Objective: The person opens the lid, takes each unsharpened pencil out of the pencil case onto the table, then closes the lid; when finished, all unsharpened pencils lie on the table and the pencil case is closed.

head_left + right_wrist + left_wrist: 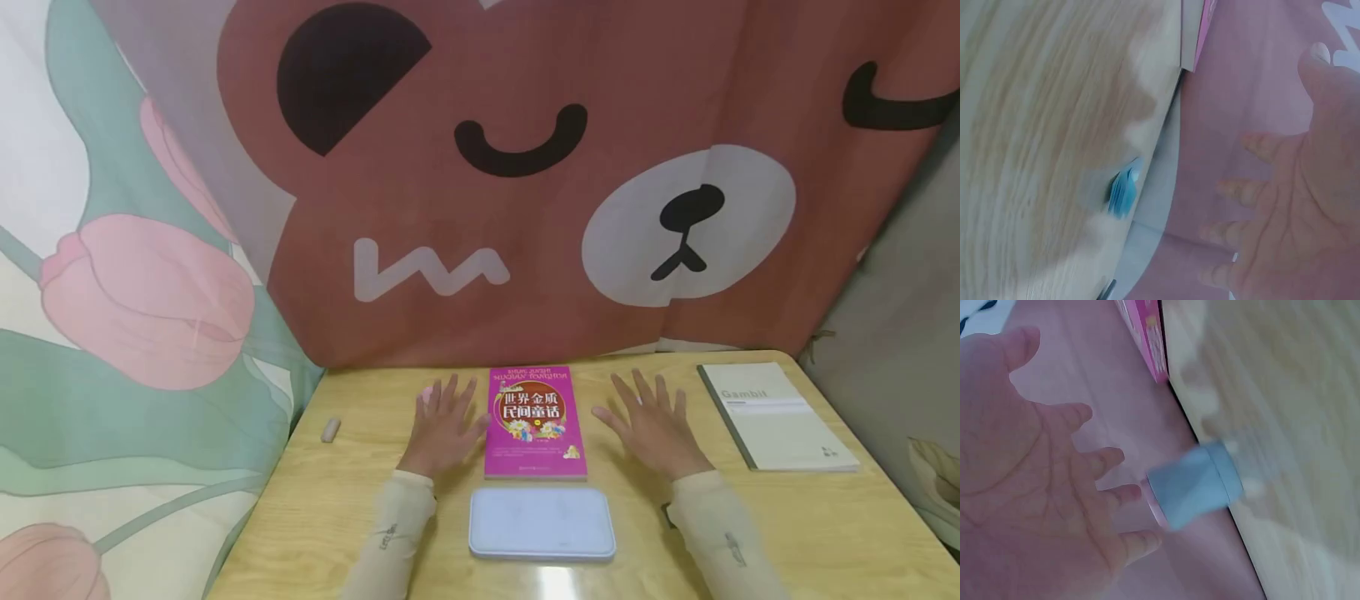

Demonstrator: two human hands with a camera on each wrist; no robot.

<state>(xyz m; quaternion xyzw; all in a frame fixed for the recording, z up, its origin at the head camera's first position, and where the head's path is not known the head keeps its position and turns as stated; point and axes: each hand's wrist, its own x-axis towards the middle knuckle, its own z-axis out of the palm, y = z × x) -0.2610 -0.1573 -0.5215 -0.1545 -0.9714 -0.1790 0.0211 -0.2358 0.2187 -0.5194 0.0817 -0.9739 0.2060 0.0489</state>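
My left hand (442, 429) hovers over the table with its fingers spread, left of a pink book (536, 462) with a flowered cover. To the book's right, my right hand (660, 433) is held the same way, fingers apart and palm down. Neither hand holds anything. Beyond the left fingertips, a blue cylinder (1194, 487) with a pink end stands on the table, mostly hidden by that hand in the head view. Near the right fingers, a small blue layered item (1124, 192) sits on the tabletop. A pale blue flat case (542, 523) lies in front of the book.
A small pinkish-grey block (330, 430) lies at the left of the wooden table (300, 533). At the right lies a white notebook (787, 425) with a dark spine. A brown bear-print curtain (420, 200) hangs right behind the table's back edge.
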